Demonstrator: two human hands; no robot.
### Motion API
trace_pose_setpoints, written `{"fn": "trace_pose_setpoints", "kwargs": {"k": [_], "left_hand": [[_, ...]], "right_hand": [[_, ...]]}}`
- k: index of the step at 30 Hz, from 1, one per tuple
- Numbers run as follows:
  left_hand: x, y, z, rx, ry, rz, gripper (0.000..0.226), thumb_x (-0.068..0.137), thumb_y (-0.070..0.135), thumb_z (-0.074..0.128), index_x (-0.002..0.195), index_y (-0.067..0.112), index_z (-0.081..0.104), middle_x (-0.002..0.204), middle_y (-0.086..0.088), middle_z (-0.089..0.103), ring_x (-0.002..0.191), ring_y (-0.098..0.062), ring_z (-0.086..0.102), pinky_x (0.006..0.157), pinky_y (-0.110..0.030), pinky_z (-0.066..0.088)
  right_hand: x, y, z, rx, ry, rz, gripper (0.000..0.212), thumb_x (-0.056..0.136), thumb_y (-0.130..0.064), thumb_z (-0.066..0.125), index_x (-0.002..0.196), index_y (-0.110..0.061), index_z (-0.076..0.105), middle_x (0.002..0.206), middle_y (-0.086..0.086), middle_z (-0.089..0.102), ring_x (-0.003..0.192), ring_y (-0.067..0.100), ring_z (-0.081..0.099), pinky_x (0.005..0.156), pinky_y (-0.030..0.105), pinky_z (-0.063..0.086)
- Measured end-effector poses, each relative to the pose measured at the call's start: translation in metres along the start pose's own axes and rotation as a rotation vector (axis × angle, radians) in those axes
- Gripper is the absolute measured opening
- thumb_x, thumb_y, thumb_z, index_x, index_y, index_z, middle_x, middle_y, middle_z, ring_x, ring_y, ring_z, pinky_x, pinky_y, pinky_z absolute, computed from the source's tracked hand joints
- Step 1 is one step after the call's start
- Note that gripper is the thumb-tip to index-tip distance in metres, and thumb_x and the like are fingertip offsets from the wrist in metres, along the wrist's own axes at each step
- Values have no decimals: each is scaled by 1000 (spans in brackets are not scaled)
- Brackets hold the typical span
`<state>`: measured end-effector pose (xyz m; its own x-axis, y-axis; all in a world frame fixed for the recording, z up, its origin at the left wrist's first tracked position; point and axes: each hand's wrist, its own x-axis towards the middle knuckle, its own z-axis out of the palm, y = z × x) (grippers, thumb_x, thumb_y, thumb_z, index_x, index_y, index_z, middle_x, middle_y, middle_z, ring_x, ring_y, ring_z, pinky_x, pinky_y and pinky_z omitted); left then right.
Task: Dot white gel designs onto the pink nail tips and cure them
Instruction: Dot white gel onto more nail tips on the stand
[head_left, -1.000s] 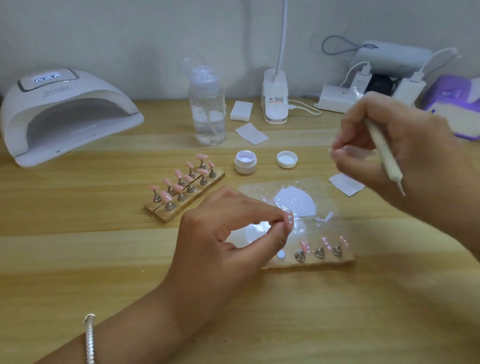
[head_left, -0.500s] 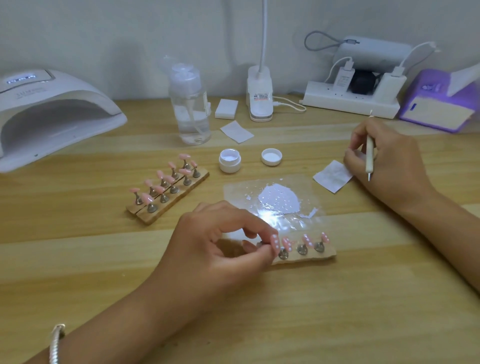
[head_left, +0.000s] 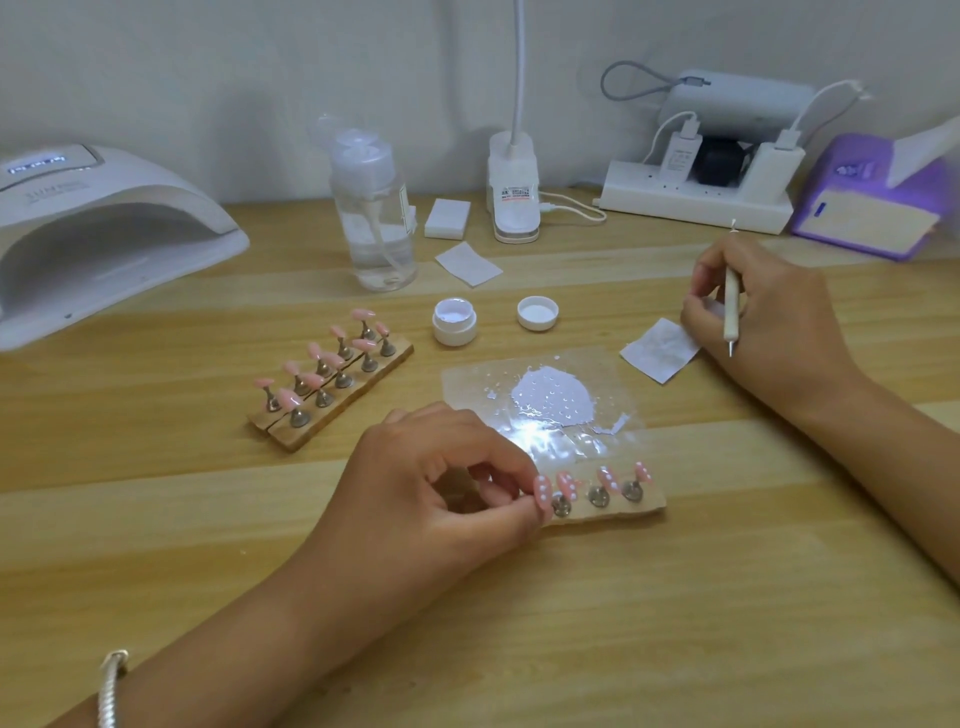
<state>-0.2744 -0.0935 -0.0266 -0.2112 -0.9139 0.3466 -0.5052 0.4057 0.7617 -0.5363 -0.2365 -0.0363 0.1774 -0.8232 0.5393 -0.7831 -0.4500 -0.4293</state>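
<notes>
1. My left hand (head_left: 441, 483) has come down. A second ago it held the dotted nail tip (head_left: 542, 491) in the air above the near wooden holder (head_left: 618, 513). Now thumb and forefinger pinch that tip at the holder's left end, where a bare metal seat showed before. I cannot tell whether it has seated yet.
2. My right hand (head_left: 769, 322) has dropped from mid-air to the table. Its fingers curl round the dotting tool (head_left: 731, 306), point downward, and the fingertips pinch the edge of the lint-free wipe (head_left: 662, 351).
3. I read that as dotting paused, with the tool about to be wiped.
4. With this tip back, the near holder would carry a full row: the three other dotted tips (head_left: 608, 478) stand to its right.
5. The white gel (head_left: 550, 397) lies spread on the clear palette film just behind the holder.
6. The nail lamp (head_left: 104, 228) sits far left, well apart, so curing looks like the next stage for this row.
7. The plain pink tips (head_left: 332, 358) on the far stands look undotted.
</notes>
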Motion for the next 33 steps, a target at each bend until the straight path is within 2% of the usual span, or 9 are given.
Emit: {"fn": "trace_pose_setpoints", "kwargs": {"k": [4, 9, 11, 13, 14, 18, 20, 29, 33], "left_hand": [[0, -2, 0, 0, -15, -16, 9, 67, 24, 82, 68, 26, 74, 63, 11, 64, 68, -10, 62, 73, -31, 43], [-1, -3, 0, -28, -26, -34, 8, 68, 22, 81, 69, 24, 73, 64, 10, 64, 68, -14, 61, 68, -24, 45], [-1, -3, 0, -16, -29, -33, 9, 69, 20, 80, 69, 25, 72, 65, 10, 63, 68, -14, 59, 66, -20, 43], [-1, -3, 0, -10, -33, -37, 10, 69, 19, 79, 69, 25, 72, 65, 12, 62, 69, -14, 58, 65, -17, 41], [-1, -3, 0, -11, -34, -38, 11, 68, 18, 79, 69, 26, 72, 65, 13, 62, 69, -14, 58, 65, -16, 41], [-1, -2, 0, 2, -39, -36, 13, 69, 18, 79, 70, 28, 71, 65, 14, 62, 71, -13, 58, 66, -15, 40], [-1, -1, 1, 20, -34, -40, 11, 69, 21, 78, 70, 29, 71, 65, 15, 61, 72, -14, 58, 68, -16, 39], [-6, 5, 1, 286, -6, -26, 14, 64, 29, 71, 75, 32, 64, 69, 14, 55, 76, -9, 55, 72, -28, 41], [-9, 5, 0, 300, -25, -78, 15, 66, 28, 61, 78, 33, 54, 72, 14, 52, 78, -9, 51, 70, -18, 33]], "right_hand": [[0, 1, 0, 12, 6, -4, 13, 81, 1, 66, 86, -8, 57, 72, 2, 55, 59, 9, 48, 59, 29, 35], [0, 2, 1, 32, 108, -47, 12, 84, 0, 64, 89, -7, 56, 75, 3, 55, 64, 24, 48, 62, 31, 39], [-2, 1, 2, 37, 130, -91, 11, 86, -1, 64, 91, -7, 57, 77, 1, 54, 69, 22, 50, 65, 28, 38], [-4, -2, 3, 44, 82, -168, 12, 86, 1, 66, 91, -7, 59, 79, -3, 51, 73, 15, 46, 66, 18, 36], [-5, -3, 3, 44, 41, -207, 13, 85, 3, 67, 91, -6, 60, 79, -4, 49, 74, 13, 44, 67, 18, 36], [-4, -7, 1, 35, -101, -259, 15, 82, 3, 69, 89, -6, 60, 81, 1, 55, 76, 23, 51, 68, 44, 50], [-4, -7, 1, 47, -147, -245, 15, 81, 4, 69, 88, -6, 60, 82, 3, 57, 76, 28, 53, 67, 52, 51], [-1, -5, 1, 61, -169, -221, 13, 81, 1, 67, 87, -8, 60, 79, 6, 59, 75, 31, 54, 67, 54, 51], [-1, -6, 0, 65, -155, -223, 11, 80, -1, 66, 85, -9, 60, 75, 5, 59, 70, 30, 54, 64, 51, 50]]}}
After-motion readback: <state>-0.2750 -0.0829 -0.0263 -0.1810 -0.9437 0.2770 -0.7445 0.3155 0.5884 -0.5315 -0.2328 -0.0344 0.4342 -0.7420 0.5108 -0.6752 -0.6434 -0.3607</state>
